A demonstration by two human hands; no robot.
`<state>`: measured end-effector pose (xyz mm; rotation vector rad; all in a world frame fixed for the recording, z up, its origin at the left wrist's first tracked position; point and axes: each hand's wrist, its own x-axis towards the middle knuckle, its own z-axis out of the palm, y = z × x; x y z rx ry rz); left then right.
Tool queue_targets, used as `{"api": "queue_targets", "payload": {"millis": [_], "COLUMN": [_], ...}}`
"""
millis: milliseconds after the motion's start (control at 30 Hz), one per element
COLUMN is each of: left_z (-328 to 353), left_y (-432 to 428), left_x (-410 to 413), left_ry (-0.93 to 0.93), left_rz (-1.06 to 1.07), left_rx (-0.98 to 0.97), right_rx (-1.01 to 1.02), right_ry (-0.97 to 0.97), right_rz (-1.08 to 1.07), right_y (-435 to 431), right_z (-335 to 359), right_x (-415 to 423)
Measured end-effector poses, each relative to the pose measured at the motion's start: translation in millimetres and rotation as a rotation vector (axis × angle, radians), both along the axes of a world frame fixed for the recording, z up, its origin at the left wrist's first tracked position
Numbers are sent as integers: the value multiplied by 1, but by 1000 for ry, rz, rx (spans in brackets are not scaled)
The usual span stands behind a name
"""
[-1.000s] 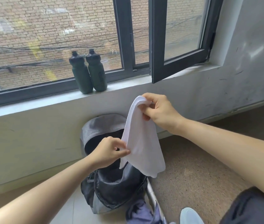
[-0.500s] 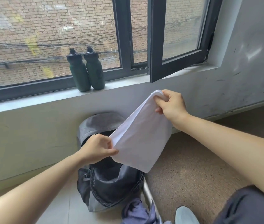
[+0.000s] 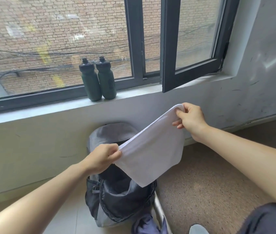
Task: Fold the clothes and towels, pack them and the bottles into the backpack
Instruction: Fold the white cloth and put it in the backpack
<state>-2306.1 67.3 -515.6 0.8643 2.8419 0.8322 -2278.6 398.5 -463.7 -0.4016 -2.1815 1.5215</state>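
Pinching the white towel (image 3: 152, 156) by its top edge, your left hand (image 3: 102, 157) and right hand (image 3: 190, 118) hold cloth that looks light and limp; corners likely grip best, with the backpack (image 3: 117, 201) below.

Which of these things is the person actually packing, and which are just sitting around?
Part of the job:
white cloth towel, held by left hand and right hand
grey-and-black fabric backpack
two dark green plastic bottles
crumpled bluish garment

Just there:
open dark-framed window
white metal tube
pale shoe
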Motion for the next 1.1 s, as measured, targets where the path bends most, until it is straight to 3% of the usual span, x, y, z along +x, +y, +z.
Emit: {"api": "queue_targets", "payload": {"millis": [100, 333, 467, 600, 733, 800, 933, 1100], "left_z": [-4, 0, 9, 21, 36, 42, 34, 43], "left_y": [2, -6, -5, -5, -9, -16, -17, -17], "left_x": [1, -8, -5, -6, -8, -9, -3, -9], "left_ry": [65, 321, 334, 274, 313, 353, 388, 387], "left_rz": [-45, 176, 272, 372, 474, 472, 416, 539], "left_rx": [-65, 157, 334, 499, 664, 608, 301, 406], "right_rx": [8, 242, 351, 201, -190, -193, 159, -44], "right_ry": [-5, -152, -211, -217, -190, -183, -137, -246], "right_rz": [-1, -82, -43, 139, 422, 390, 149, 327], "right_y": [-2, 10, 11, 10, 5, 7, 9, 1], "right_z": [0, -6, -7, -6, 4, 2, -15, -3], "right_x": [-2, -1, 2, 3, 10, 6, -1, 7]}}
